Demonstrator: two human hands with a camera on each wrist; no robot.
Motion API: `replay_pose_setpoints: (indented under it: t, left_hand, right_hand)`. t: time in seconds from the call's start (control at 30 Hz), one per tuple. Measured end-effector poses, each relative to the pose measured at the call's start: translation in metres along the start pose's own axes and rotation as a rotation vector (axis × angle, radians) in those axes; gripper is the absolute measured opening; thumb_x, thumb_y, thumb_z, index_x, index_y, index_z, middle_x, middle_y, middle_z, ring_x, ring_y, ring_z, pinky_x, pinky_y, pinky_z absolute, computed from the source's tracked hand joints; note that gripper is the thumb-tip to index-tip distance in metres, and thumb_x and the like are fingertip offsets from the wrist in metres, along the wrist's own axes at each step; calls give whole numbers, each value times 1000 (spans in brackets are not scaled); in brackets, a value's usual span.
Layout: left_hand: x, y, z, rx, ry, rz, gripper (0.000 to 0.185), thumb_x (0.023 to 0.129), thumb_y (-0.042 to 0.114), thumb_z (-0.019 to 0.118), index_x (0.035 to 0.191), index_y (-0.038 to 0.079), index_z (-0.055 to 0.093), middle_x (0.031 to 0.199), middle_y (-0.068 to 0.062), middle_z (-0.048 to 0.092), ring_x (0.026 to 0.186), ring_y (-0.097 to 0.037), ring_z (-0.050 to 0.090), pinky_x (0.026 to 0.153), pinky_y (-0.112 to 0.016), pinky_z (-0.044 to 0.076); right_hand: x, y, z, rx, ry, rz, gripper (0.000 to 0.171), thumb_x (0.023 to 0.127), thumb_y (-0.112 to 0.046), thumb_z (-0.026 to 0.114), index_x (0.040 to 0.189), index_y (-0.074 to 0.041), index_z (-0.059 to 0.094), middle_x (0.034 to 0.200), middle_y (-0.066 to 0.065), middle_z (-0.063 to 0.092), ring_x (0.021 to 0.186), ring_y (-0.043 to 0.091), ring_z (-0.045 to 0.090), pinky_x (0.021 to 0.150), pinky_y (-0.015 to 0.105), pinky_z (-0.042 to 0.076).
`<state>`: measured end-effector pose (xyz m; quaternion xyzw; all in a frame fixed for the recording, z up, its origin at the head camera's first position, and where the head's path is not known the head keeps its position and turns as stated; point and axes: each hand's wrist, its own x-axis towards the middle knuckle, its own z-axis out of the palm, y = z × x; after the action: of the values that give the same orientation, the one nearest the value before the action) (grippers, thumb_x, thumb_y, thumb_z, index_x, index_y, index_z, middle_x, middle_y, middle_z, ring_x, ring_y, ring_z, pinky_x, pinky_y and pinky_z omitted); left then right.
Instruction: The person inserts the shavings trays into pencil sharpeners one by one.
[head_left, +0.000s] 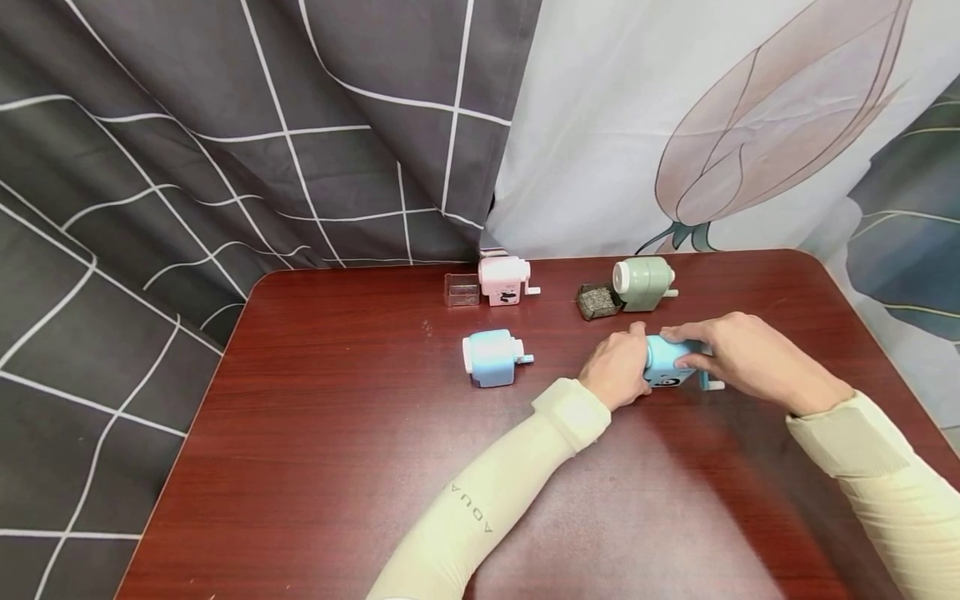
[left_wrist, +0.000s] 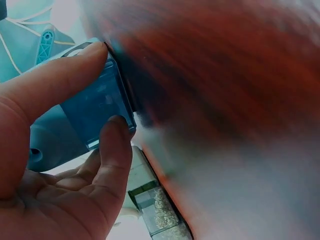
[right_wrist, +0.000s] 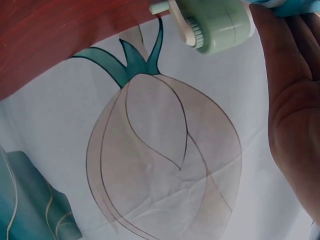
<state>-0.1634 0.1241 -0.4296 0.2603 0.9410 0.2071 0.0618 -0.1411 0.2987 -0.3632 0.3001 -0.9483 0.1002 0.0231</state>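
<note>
Both hands grasp a blue pencil sharpener [head_left: 670, 367] near the counter's [head_left: 360, 467] right edge: left hand [head_left: 617, 367] pinches its drawer end, right hand [head_left: 738, 354] covers its top. Behind the reddish-brown counter hang a grey grid curtain [head_left: 225, 125] and a floral cloth [head_left: 712, 108].

Left hand [left_wrist: 55, 165], thumb and finger pinching translucent blue drawer [left_wrist: 97, 110] of blue sharpener [left_wrist: 50, 140]; blurred red-brown tabletop [left_wrist: 225, 75]; shavings-filled clear tray [left_wrist: 157, 210] below.

A reddish wooden table [head_left: 315, 433] is standing against hanging cloths.

A dark grey sheet with white grid lines [head_left: 225, 142] is draping behind on the left, while a pale curtain with a large tulip print [head_left: 750, 125] is hanging on the right.
</note>
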Motion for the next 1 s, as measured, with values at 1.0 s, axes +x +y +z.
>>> replay_pose_setpoints:
  t: [1.0]
  left_hand:
    - [33,-20,-129,170,-40,-59,11,92,6,63,95,14,71,99,-1,71,86,-15,65,73,-31,54]
  right_hand:
    - [44,4,-45,-20,-87,9,44,82,-15,83,120,-1,68,108,13,73,92,31,70,84,53,53]
